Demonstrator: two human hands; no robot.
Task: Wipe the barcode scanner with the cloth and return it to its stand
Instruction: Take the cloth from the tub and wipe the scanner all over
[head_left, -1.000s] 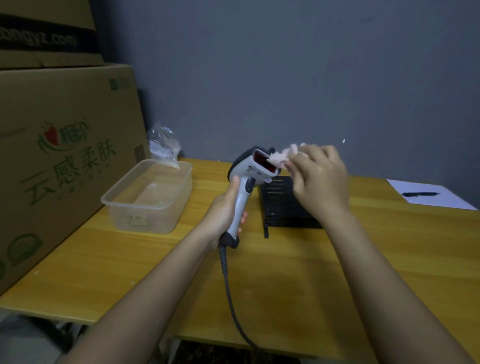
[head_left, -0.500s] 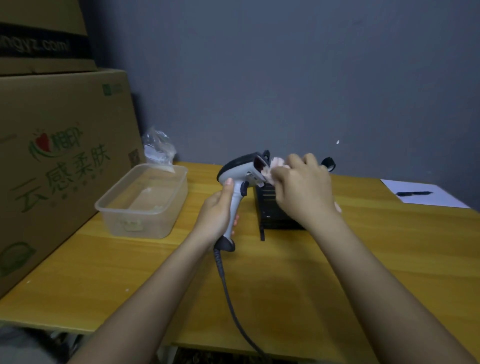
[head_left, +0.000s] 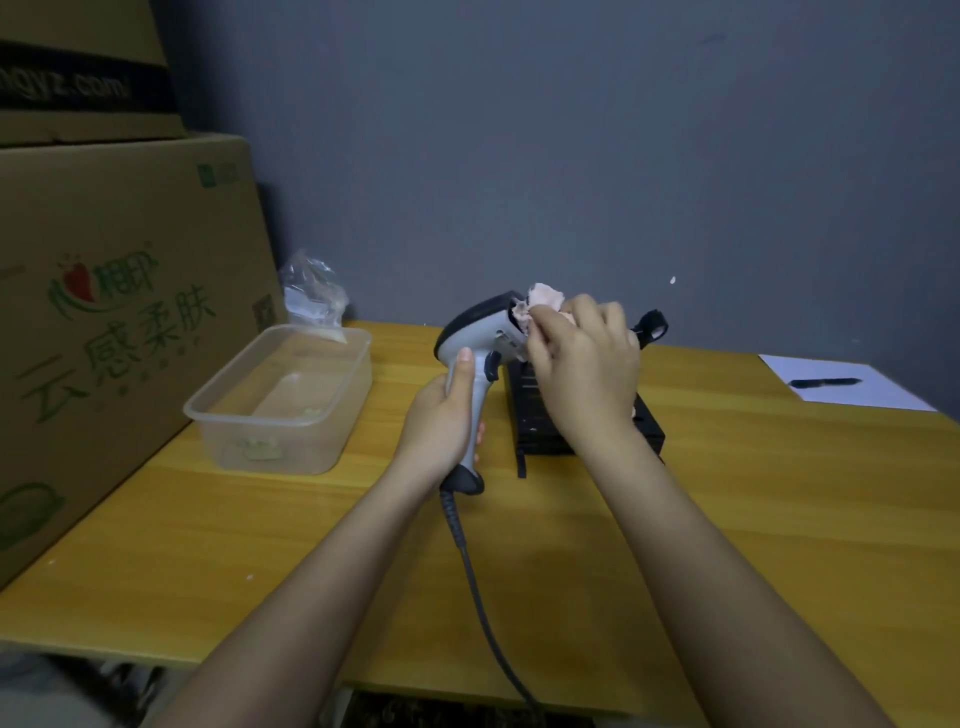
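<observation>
A white and black barcode scanner (head_left: 475, 332) stands upright above the wooden table, its head pointing right. My left hand (head_left: 444, 421) grips its handle, and its dark cable (head_left: 480, 597) trails down off the front edge. My right hand (head_left: 582, 374) presses a small pink cloth (head_left: 540, 301) against the scanner's front window, which the cloth and fingers cover. The black stand (head_left: 535, 426) lies on the table just behind and below my right hand, its holder ring (head_left: 652, 325) poking out past my fingers.
A clear plastic tub (head_left: 283, 397) sits left of the scanner, a crumpled plastic bag (head_left: 311, 296) behind it. Large cardboard boxes (head_left: 114, 312) line the left side. A white paper (head_left: 841, 389) with a black pen (head_left: 823, 383) lies at the far right.
The scanner and both hands have dipped slightly and come back up while the cloth rubs across the scanner's window; the red window, seen a second ago, is now covered.
</observation>
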